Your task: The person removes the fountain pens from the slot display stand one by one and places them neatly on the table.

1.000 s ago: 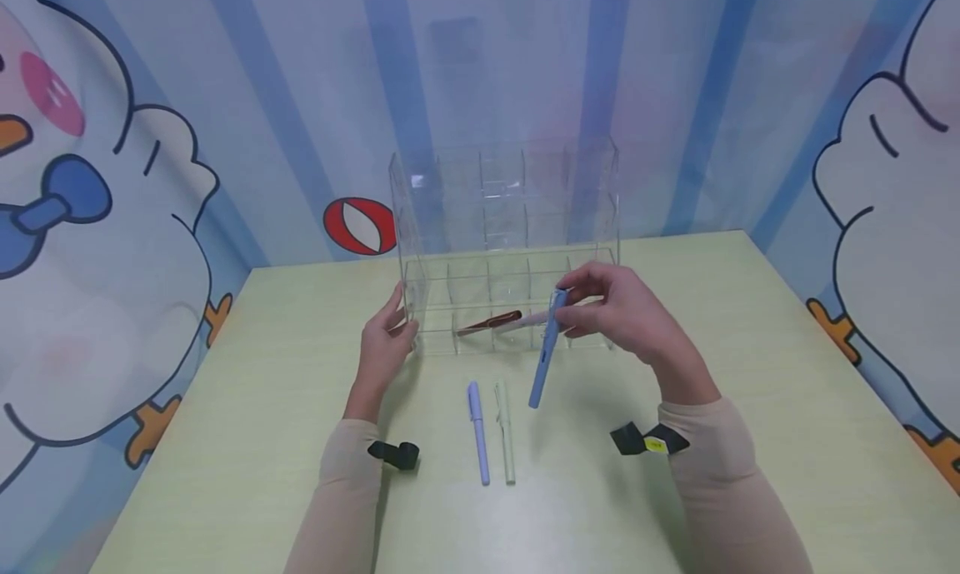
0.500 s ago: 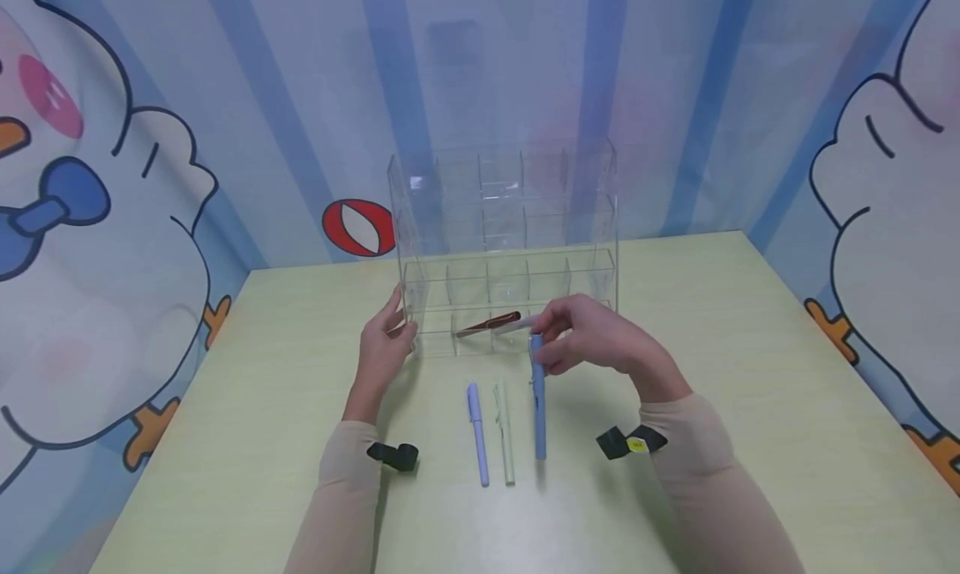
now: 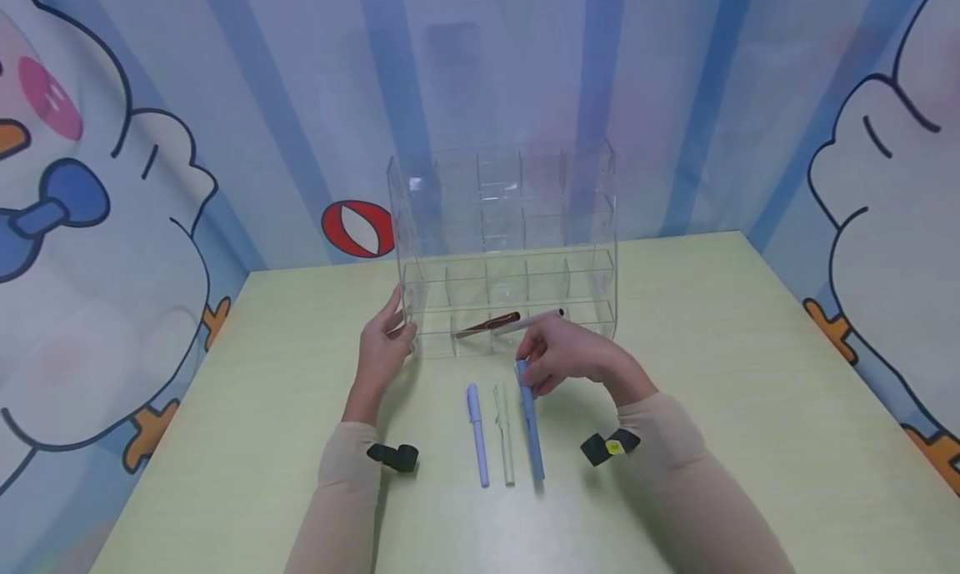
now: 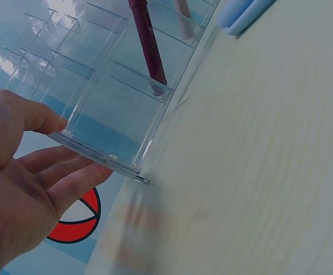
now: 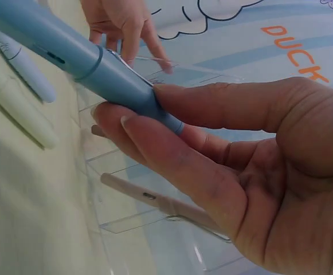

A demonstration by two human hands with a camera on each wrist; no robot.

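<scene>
In the head view my right hand pinches a blue pen by its capped end, low over the table. The right wrist view shows thumb and fingertips around the cap of that blue pen. My left hand holds the left side panel of a clear compartment organizer, thumb on one face and fingers on the other. To the left of the blue pen lie a light green pen and a lavender pen, side by side.
Inside the organizer's lowest front row lean a dark brown-red pen and a pale pinkish pen. The organizer stands near the back of the pale wooden table, before a blue striped cartoon backdrop.
My right hand has brought the blue pen down and to the left, away from the organizer, beside the light green pen. The left hand stays on the organizer.
</scene>
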